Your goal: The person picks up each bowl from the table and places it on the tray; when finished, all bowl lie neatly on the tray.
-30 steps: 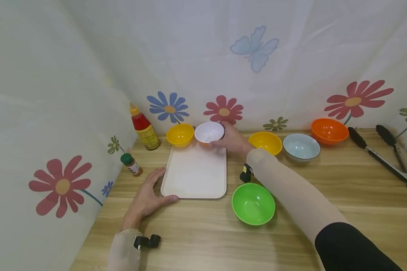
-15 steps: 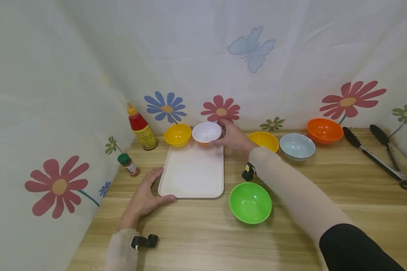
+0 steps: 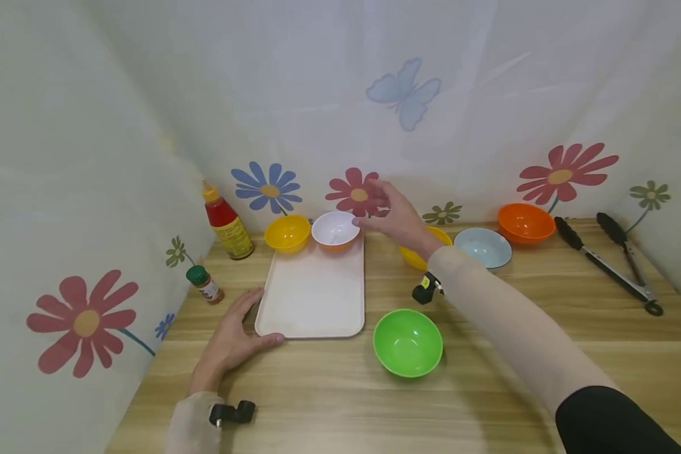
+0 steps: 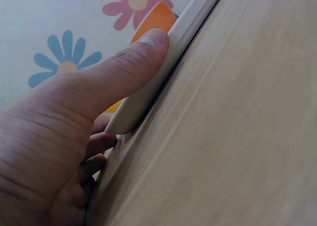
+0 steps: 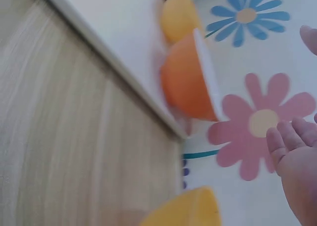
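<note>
Our right hand (image 3: 401, 219) hangs in the air, fingers spread and holding nothing, clear of that white-lined orange bowl (image 3: 335, 229) upright on the tray's far end, just beside a glossy yellow bowl (image 3: 287, 234)! Our left hand (image 3: 231, 340), thumb and fingers apart, straddles the smooth, flat tray's (image 3: 312, 302) near-left corner. We judge the round bowl light, stiff, slightly slippery, probably plastic, best pinched at its rim.

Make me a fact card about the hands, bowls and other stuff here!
Left hand: touches near left corner of white tray
Right hand: beside white-lined orange bowl, not holding it
On tray, far end: that bowl, yellow bowl
Right of tray: green bowl, second yellow bowl, pale blue bowl, plain orange bowl, tongs
Left of tray: sauce bottle, green-capped jar
</note>
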The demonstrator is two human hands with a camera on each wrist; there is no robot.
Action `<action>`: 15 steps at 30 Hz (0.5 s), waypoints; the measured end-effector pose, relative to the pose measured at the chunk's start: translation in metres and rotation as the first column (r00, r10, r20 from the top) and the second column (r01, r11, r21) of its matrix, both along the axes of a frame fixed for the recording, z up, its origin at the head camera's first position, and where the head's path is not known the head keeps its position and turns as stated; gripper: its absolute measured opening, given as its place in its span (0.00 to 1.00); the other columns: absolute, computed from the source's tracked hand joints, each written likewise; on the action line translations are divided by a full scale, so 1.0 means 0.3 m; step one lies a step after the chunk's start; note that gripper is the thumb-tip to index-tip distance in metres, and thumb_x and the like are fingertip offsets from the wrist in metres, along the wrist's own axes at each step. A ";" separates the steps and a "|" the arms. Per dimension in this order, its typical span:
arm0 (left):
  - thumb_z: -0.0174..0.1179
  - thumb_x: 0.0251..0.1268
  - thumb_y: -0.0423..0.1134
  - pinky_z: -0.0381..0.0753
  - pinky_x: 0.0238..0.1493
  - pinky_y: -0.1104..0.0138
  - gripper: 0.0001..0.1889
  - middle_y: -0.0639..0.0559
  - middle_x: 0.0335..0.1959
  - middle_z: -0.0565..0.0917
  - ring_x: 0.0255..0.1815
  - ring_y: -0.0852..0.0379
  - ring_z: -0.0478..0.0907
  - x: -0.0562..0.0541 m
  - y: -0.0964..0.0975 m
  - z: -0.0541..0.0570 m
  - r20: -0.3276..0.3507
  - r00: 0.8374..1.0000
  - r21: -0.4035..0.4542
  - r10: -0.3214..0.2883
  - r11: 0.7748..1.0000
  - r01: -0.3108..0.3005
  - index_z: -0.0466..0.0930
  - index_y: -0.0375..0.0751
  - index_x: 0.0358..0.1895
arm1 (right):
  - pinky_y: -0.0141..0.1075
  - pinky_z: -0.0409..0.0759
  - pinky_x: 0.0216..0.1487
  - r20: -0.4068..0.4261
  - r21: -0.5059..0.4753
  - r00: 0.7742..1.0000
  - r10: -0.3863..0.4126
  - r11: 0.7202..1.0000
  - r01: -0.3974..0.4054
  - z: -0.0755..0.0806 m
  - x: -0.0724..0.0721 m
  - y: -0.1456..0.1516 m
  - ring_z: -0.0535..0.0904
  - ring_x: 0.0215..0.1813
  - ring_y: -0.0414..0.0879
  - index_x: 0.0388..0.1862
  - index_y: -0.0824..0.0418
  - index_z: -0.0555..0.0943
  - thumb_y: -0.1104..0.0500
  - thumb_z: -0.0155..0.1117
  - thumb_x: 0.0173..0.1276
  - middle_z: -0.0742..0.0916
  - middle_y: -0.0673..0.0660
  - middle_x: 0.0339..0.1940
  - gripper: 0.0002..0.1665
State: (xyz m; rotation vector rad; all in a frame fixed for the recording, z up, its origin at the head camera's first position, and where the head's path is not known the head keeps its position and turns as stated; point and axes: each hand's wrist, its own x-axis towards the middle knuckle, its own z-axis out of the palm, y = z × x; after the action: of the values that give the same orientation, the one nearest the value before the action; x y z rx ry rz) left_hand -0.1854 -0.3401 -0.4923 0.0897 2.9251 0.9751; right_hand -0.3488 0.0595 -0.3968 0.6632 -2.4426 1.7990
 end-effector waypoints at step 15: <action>0.82 0.54 0.72 0.53 0.88 0.30 0.67 0.36 0.92 0.54 0.91 0.29 0.50 -0.002 0.004 0.002 -0.009 1.000 -0.010 -0.009 1.000 0.009 0.56 0.47 0.91 | 0.57 0.76 0.84 -0.132 -0.198 0.986 0.100 0.972 -0.125 0.164 0.149 0.130 0.76 0.79 0.53 0.90 0.50 0.64 0.60 0.80 0.73 0.77 0.55 0.82 0.52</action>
State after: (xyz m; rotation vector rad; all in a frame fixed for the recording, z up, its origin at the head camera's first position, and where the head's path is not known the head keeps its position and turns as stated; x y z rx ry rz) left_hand -0.1859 -0.3388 -0.4917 0.1070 2.9346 0.9614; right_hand -0.3040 0.0986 -0.3475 0.8796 -2.1453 1.9531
